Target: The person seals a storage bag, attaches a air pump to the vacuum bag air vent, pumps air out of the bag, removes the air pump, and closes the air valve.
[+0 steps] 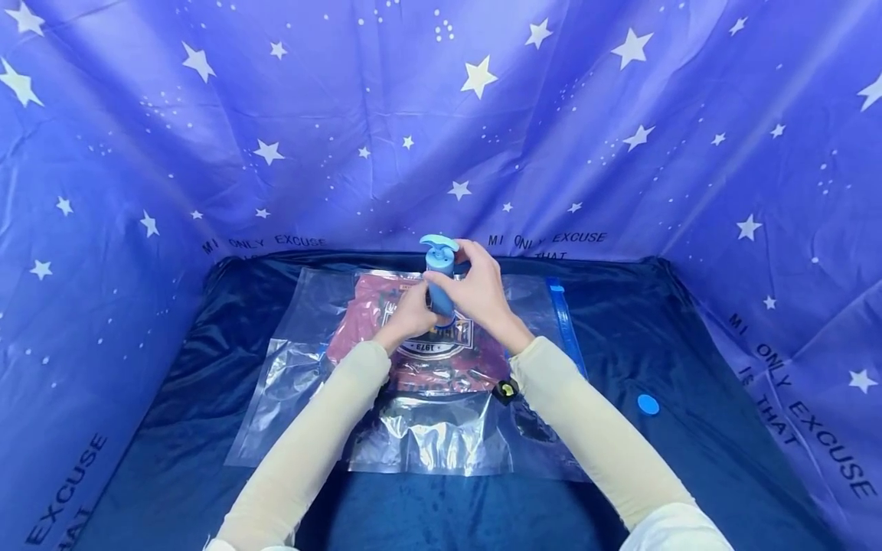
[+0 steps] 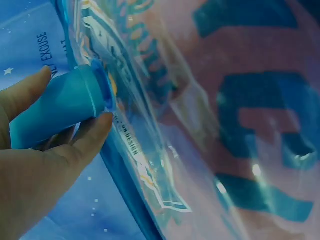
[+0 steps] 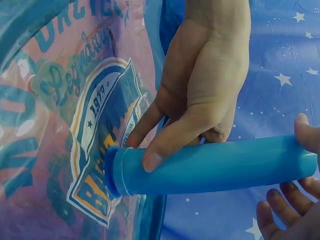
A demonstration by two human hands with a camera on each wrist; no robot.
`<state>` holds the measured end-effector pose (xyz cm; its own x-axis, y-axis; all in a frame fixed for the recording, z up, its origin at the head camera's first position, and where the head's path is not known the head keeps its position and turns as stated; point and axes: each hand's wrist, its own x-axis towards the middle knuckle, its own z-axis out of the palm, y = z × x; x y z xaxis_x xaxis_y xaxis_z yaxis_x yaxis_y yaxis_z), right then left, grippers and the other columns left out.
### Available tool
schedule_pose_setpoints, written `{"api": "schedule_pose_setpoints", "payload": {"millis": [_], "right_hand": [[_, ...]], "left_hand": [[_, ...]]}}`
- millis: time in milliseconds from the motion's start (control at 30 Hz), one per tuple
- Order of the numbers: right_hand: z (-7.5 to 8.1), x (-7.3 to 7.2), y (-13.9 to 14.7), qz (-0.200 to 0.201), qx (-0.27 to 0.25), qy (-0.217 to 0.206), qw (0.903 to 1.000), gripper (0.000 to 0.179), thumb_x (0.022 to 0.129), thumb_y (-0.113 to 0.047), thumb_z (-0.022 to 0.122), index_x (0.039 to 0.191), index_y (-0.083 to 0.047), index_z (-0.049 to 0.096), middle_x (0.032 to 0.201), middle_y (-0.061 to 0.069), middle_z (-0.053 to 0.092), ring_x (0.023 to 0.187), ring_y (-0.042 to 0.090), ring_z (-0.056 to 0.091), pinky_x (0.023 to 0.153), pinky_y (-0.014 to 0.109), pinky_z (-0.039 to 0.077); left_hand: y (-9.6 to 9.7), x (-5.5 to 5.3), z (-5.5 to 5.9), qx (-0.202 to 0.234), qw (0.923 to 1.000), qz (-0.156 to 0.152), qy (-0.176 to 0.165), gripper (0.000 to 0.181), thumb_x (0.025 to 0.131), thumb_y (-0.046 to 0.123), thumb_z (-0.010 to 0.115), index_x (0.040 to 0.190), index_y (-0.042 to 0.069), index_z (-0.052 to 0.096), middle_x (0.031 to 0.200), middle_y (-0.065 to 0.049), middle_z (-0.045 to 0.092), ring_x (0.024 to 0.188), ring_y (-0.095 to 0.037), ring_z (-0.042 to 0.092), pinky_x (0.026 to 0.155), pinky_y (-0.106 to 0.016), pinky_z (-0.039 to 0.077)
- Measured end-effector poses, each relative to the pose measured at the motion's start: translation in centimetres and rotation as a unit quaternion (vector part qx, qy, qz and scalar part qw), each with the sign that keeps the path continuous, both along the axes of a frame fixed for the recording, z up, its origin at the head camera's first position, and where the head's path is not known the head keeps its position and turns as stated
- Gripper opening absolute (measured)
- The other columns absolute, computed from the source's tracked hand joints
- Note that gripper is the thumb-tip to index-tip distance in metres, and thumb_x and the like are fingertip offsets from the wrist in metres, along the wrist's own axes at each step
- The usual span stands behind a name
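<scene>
A blue hand pump (image 1: 441,264) stands upright on a clear plastic storage bag (image 1: 441,436), its flared handle uppermost. Inside the bag lies a pink garment (image 1: 365,298) printed with a badge and lettering. My left hand (image 1: 413,310) grips the pump low down, thumb and fingers round the barrel close to its base, as the left wrist view also shows. Higher up, my right hand (image 1: 478,287) holds the pump near its top, thumb on the near side and fingers behind. In the right wrist view the pump's base ring (image 3: 120,171) meets the plastic over the badge.
A blue slider strip (image 1: 565,321) runs along the bag's right side. To the right on the dark blue cloth (image 1: 689,474) lies a round blue disc (image 1: 648,404). A small black and yellow item (image 1: 506,390) shows beside the right sleeve. Star-printed curtains (image 1: 386,99) enclose the back and sides.
</scene>
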<state>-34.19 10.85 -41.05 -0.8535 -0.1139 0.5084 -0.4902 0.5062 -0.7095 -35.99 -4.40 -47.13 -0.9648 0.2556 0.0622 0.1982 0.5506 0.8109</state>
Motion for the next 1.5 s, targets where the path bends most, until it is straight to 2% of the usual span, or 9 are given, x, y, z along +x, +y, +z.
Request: {"api": "schedule_pose_setpoints", "payload": {"millis": [167,333,667,867,1067,1200,1400,1500], "right_hand": [[-0.5,0.1,0.0,-0.005,-0.011,0.000,0.9999,0.054,0.086,-0.032,0.090,0.129,-0.007,0.069,0.105,0.006,0.068,0.089,0.025,0.063,0.073,0.036,0.050],[-0.5,-0.1,0.0,-0.005,-0.025,-0.003,0.9997,0.052,0.086,-0.033,0.090,0.126,-0.008,0.071,0.104,0.006,0.070,0.087,0.023,0.063,0.072,0.035,0.050],[-0.7,-0.4,0.3,-0.008,-0.035,-0.024,0.9991,0.048,0.086,-0.031,0.090,0.125,-0.010,0.072,0.103,0.005,0.071,0.078,0.023,0.061,0.071,0.034,0.049],[-0.7,-0.6,0.3,0.000,-0.038,-0.021,0.9991,0.046,0.087,-0.029,0.090,0.124,-0.009,0.071,0.102,0.005,0.071,0.076,0.023,0.060,0.071,0.035,0.049],[-0.6,-0.5,0.5,0.025,-0.024,-0.027,0.9990,0.043,0.091,-0.030,0.086,0.124,-0.008,0.071,0.104,0.006,0.071,0.072,0.026,0.060,0.065,0.033,0.048],[-0.4,-0.3,0.5,0.031,-0.012,-0.036,0.9988,0.046,0.092,-0.031,0.085,0.128,-0.007,0.069,0.107,0.009,0.071,0.078,0.027,0.061,0.066,0.037,0.049],[-0.3,0.2,-0.1,0.015,-0.009,-0.043,0.9989,0.078,0.088,-0.036,0.088,0.147,-0.004,0.048,0.125,0.012,0.064,0.109,0.027,0.061,0.085,0.042,0.052],[-0.4,0.2,-0.6,0.006,-0.014,-0.027,0.9995,0.076,0.087,-0.035,0.089,0.141,-0.003,0.046,0.121,0.012,0.060,0.111,0.029,0.058,0.090,0.044,0.050]], "left_hand": [[0.0,0.0,-0.7,0.007,1.0000,0.000,-0.004,0.057,0.079,0.001,0.090,0.131,0.001,0.066,0.123,-0.015,0.073,0.117,-0.033,0.066,0.110,-0.042,0.046],[-0.1,0.0,-0.6,0.021,0.9998,-0.001,0.003,0.059,0.079,0.001,0.090,0.133,0.002,0.066,0.125,-0.015,0.072,0.120,-0.034,0.065,0.112,-0.043,0.044],[0.0,-0.2,-0.7,0.005,0.9999,-0.006,0.008,0.059,0.081,0.003,0.090,0.134,0.003,0.065,0.127,-0.015,0.072,0.123,-0.034,0.064,0.113,-0.042,0.044],[0.0,0.0,-0.7,0.006,0.9999,-0.005,0.008,0.059,0.082,0.002,0.089,0.135,0.003,0.064,0.128,-0.016,0.071,0.124,-0.034,0.064,0.112,-0.042,0.044],[-0.2,0.1,-0.6,0.011,0.9999,-0.003,0.004,0.060,0.082,0.003,0.088,0.136,0.001,0.063,0.127,-0.018,0.071,0.121,-0.034,0.065,0.111,-0.043,0.046],[-0.2,0.2,-0.5,0.008,1.0000,-0.002,0.001,0.060,0.082,0.004,0.089,0.137,0.001,0.062,0.127,-0.018,0.071,0.120,-0.034,0.066,0.110,-0.043,0.047],[-0.1,0.4,-0.5,-0.007,0.9999,0.011,0.004,0.056,0.083,0.004,0.087,0.133,-0.002,0.063,0.125,-0.019,0.072,0.119,-0.036,0.066,0.108,-0.044,0.048],[0.0,0.4,-0.5,-0.010,0.9998,0.017,0.007,0.053,0.083,0.002,0.085,0.131,-0.004,0.063,0.125,-0.021,0.071,0.119,-0.037,0.066,0.108,-0.044,0.048]]}}
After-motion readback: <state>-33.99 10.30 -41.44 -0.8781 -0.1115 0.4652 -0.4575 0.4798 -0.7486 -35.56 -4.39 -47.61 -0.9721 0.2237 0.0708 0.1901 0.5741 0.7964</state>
